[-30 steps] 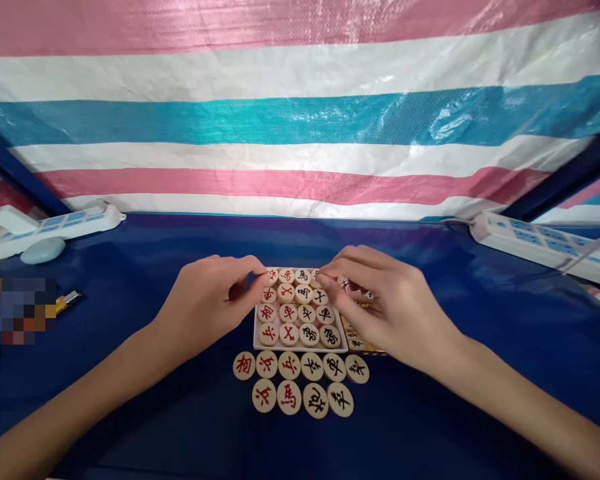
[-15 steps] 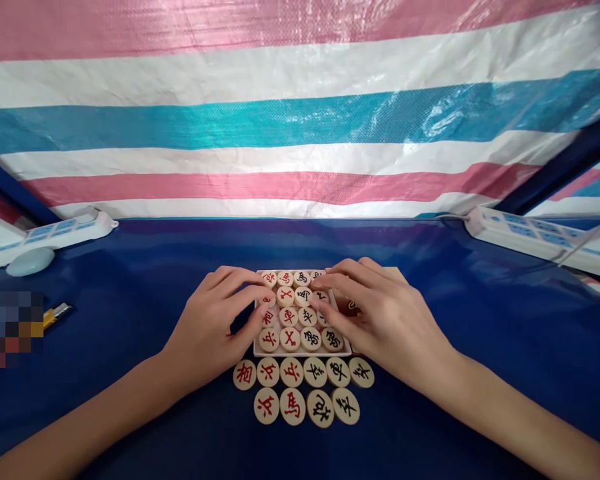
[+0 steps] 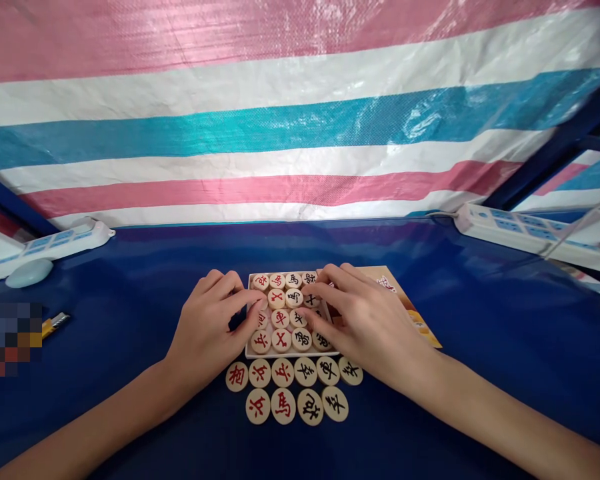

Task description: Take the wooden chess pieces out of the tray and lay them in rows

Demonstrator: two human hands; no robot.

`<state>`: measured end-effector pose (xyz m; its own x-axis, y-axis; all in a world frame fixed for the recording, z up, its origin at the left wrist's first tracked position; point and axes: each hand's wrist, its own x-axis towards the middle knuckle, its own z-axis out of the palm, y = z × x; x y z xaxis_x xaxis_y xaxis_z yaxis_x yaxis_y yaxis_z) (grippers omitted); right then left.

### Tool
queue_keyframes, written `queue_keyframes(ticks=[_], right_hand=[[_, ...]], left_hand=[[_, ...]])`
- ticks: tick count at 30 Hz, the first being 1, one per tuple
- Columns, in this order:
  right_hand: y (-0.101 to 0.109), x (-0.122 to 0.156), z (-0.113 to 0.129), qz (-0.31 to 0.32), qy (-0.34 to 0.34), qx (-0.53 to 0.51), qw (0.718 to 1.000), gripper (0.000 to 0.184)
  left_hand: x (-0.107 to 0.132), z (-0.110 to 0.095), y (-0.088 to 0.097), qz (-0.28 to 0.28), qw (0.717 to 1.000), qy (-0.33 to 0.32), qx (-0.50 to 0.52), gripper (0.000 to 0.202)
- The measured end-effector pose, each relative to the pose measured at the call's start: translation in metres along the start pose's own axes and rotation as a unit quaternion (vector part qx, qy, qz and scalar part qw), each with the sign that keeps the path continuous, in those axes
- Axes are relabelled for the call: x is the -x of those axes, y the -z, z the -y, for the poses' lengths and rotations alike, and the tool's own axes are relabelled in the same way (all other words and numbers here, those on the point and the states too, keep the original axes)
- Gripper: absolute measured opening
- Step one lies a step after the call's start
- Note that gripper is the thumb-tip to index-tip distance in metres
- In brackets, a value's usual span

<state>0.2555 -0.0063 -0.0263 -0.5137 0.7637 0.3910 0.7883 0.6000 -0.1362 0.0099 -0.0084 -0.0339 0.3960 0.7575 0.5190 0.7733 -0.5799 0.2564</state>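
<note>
A shallow white box (image 3: 290, 355) holds rows of round xiangqi pieces with red and black characters. My left hand (image 3: 213, 320) is at the box's left side, thumb and index finger closed on a xiangqi piece in the second row, mostly hidden by the fingertips. Over the right side, my right hand (image 3: 363, 310) has thumb and index finger around a black-lettered xiangqi piece (image 3: 311, 299), partly covered. In front of the box several more pieces lie face up in two rows, among them a red piece (image 3: 283, 407) and a black piece (image 3: 311, 408).
A tan printed box lid or card (image 3: 417, 320) lies partly under my right hand. White power strips stand at the back left (image 3: 55, 247) and back right (image 3: 525, 230). On the left are a pale mouse (image 3: 29, 273) and a yellow cutter (image 3: 55, 324). Striped sheeting (image 3: 280, 127) hangs behind the blue table.
The view has shifted slightly, and more of the tan printed lid or card shows. My left fingertips have closed together over the second-row piece; my right hand stays over the box's right side.
</note>
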Motion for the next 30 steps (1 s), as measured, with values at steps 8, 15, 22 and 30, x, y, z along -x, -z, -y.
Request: queue_keyframes(ticks=[8, 15, 22, 30], right_hand=[[0.0048, 0.0000, 0.0004, 0.021, -0.004, -0.032, 0.999, 0.019], [0.0010, -0.0024, 0.0010, 0.007, -0.003, -0.012, 1.000, 0.020], [-0.0009, -0.0033, 0.0039, 0.023, 0.007, -0.025, 0.999, 0.019], [0.0055, 0.0004, 0.0013, 0.033, 0.026, -0.068, 0.997, 0.021]], left_hand=[[-0.0008, 0.0003, 0.0023, 0.035, 0.997, 0.029, 0.065, 0.015], [-0.0040, -0.0017, -0.0002, 0.067, 0.993, 0.091, 0.043, 0.014], [-0.0046, 0.0000, -0.0011, 0.102, 0.986, 0.115, 0.066, 0.019], [-0.0041, -0.0017, 0.0030, 0.143, 0.978, 0.119, 0.095, 0.029]])
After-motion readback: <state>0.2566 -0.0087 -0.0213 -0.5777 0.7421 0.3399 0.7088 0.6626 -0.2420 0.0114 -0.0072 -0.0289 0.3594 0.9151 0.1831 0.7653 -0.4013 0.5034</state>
